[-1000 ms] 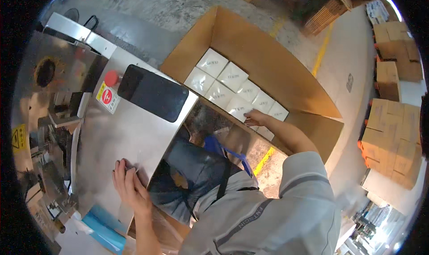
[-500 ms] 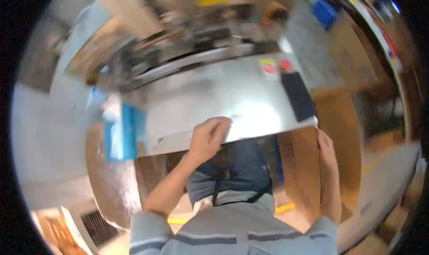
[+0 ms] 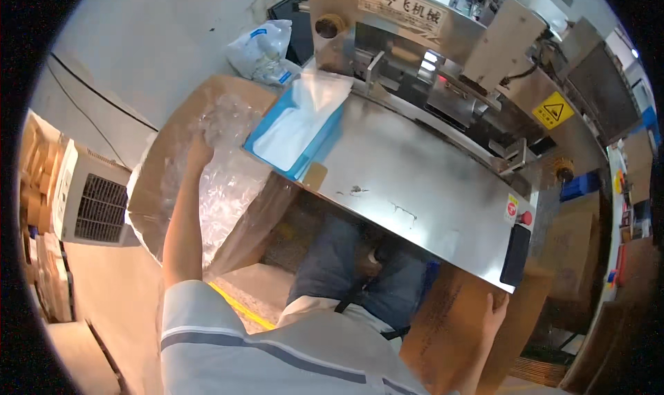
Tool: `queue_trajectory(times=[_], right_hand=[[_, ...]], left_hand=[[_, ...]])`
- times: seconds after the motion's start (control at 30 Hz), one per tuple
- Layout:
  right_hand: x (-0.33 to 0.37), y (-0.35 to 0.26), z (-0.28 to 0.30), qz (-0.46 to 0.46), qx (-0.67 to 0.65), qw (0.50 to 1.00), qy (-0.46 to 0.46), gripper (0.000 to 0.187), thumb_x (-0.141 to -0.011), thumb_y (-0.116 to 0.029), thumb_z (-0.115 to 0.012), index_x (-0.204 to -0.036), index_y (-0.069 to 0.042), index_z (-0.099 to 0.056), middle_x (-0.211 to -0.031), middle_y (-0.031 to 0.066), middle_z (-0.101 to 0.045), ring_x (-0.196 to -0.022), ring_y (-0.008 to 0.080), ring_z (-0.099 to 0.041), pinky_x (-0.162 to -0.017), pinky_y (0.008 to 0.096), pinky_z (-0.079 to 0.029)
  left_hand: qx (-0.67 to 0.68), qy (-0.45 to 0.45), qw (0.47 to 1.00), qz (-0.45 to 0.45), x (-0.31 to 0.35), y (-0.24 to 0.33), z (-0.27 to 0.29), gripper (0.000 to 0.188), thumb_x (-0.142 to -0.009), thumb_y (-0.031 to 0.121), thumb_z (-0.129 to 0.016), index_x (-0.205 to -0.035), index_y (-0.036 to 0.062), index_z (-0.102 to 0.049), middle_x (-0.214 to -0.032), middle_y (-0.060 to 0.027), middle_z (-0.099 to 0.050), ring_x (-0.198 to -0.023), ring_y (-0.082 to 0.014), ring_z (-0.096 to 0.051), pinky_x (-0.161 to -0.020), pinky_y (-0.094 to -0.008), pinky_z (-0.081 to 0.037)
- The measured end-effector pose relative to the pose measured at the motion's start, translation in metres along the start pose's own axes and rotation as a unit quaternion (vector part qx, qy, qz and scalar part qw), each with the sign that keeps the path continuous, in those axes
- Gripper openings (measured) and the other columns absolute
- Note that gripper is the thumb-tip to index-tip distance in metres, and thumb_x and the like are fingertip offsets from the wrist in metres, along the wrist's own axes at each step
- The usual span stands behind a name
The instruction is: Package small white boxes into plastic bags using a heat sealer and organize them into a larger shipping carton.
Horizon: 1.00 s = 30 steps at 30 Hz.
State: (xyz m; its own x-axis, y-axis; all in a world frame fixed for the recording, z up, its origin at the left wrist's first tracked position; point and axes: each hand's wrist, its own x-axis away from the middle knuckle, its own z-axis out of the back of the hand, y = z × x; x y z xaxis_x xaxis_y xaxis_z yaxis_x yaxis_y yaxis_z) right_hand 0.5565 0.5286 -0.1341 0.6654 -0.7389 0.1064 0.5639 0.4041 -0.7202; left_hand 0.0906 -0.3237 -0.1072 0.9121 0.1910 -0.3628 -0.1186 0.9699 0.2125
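My left hand [image 3: 199, 151] reaches over the clear plastic bags [image 3: 232, 187] heaped in a lined cardboard box [image 3: 155, 180] on the left. Its fingers point away and are mostly hidden, so whether they grip any plastic does not show. At the near right corner of the metal worktable [image 3: 408, 187], my right hand [image 3: 494, 312] is beside a brown cardboard box [image 3: 443, 319]. Its thumb and fingers are apart, with nothing seen between them. A blue open box [image 3: 315, 161] with white, sheet-like pieces [image 3: 283, 142] in it stands at the table's left end.
A machine [image 3: 443, 84] with metal clamps spans the table's far side. A red button [image 3: 525, 218] and a black pad [image 3: 515, 255] are at its right end. A filled plastic bag [image 3: 261, 52] lies at the back left. A white slatted unit [image 3: 97, 198] stands far left.
The view has swung left. My left hand has gone from the table's front edge to the plastic bags in the left box. My right hand stays by the table's right corner.
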Motion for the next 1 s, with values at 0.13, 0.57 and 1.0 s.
queue_trajectory(times=[0.13,0.57,1.0], right_hand=[[0.013,-0.003,0.033,-0.016,0.084,0.995,0.046,0.073,-0.097,-0.034,-0.067,-0.148,0.008,-0.035,-0.146,0.0275,-0.047,-0.136,0.0373,-0.045,-0.113,0.044,-0.035],[0.036,-0.016,0.057,0.037,-0.025,0.996,0.078,0.061,-0.096,-0.022,-0.066,-0.144,0.007,-0.042,-0.143,0.0217,-0.052,-0.128,0.0287,-0.053,-0.106,0.0382,-0.042],[0.045,-0.267,-0.003,0.356,-0.053,0.932,0.032,0.07,-0.083,-0.013,-0.079,-0.144,0.0,-0.046,-0.147,0.0202,-0.049,-0.133,0.0328,-0.05,-0.109,0.0433,-0.041]], left_hand=[[0.372,-0.119,0.92,-0.016,-0.015,0.183,0.005,0.055,-0.097,0.035,-0.063,-0.136,-0.0023,-0.055,-0.124,-0.0208,-0.067,-0.113,-0.0278,-0.064,-0.097,-0.0367,-0.05],[0.324,-0.087,0.934,-0.124,-0.06,0.335,0.014,0.027,-0.093,0.032,-0.066,-0.106,0.0098,-0.075,-0.097,-0.0187,-0.072,-0.091,-0.0365,-0.069,-0.079,-0.0435,-0.053],[0.35,-0.004,0.83,-0.434,0.079,0.425,0.14,0.007,-0.086,0.013,-0.064,-0.091,0.0102,-0.068,-0.079,-0.014,-0.068,-0.075,-0.0353,-0.069,-0.067,-0.0446,-0.055]])
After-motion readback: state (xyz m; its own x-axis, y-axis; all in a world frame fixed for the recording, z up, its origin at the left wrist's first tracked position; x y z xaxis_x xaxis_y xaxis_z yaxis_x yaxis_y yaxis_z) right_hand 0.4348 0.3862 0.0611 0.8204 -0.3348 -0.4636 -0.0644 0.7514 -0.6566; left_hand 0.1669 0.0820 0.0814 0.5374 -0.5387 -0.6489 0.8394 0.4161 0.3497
